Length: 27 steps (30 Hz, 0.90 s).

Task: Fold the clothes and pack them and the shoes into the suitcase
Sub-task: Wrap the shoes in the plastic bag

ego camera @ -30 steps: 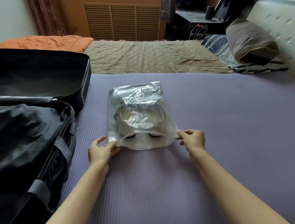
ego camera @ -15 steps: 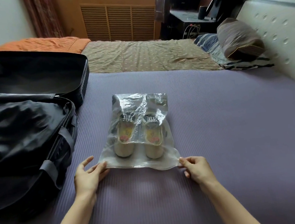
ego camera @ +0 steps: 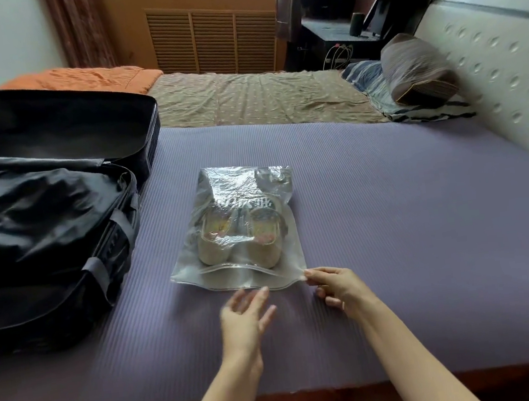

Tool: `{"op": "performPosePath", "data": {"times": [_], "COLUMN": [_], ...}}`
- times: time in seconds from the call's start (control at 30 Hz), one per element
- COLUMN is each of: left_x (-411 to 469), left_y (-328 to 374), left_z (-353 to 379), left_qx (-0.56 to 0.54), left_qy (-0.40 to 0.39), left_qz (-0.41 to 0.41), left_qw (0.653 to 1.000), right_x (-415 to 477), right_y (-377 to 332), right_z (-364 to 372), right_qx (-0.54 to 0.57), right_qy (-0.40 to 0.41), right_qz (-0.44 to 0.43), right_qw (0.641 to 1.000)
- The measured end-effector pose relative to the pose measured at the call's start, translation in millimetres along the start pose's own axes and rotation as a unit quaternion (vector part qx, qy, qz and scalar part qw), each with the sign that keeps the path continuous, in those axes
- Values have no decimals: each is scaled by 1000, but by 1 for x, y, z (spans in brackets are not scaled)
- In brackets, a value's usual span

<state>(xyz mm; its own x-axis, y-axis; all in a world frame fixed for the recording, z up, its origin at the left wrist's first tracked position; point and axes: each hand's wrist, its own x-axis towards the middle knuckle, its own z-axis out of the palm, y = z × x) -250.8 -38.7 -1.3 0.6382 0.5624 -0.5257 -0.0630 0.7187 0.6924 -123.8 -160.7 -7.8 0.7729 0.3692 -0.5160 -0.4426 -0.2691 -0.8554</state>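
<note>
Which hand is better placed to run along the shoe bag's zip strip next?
Left, probably. The left hand is open at the near edge of the bag; the right hand pinches its right corner, anchoring it.

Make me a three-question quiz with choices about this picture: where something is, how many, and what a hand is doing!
1. Where is the suitcase?
A. Left of the bag
B. Right of the bag
C. On top of the bag

2. How many shoes are in the bag?
A. One
B. Two
C. Four

3. What is the right hand doing?
A. Pinching the bag's corner
B. Lying flat on the suitcase
C. Gripping a bare shoe

Answers:
1 A, the black suitcase lies open left of the bag.
2 B, two shoes sit side by side inside.
3 A, its fingers pinch the bag's near right corner.
</note>
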Motion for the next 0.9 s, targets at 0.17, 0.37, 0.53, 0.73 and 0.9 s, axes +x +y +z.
{"op": "performPosePath", "data": {"times": [0.17,0.37,0.53,0.73,0.9], "left_x": [0,20,24,28,37], "left_y": [-29,-47,-60,-64,-52], "left_z": [37,57,69,72,61], "left_qx": [-39,-43,-60,-64,-54], "left_qy": [-19,72,140,166,209], "left_qz": [-79,-13,25,44,52], "left_qw": [996,996,988,983,975], "right_x": [-3,-3,4,9,13], "right_y": [-3,0,5,11,15], "right_z": [1,-1,0,5,5], "right_qx": [-15,-10,6,-52,-58], "right_qy": [-2,-6,24,66,78], "right_qz": [-3,-37,-59,-131,-138], "right_qw": [1000,999,998,988,986]}}
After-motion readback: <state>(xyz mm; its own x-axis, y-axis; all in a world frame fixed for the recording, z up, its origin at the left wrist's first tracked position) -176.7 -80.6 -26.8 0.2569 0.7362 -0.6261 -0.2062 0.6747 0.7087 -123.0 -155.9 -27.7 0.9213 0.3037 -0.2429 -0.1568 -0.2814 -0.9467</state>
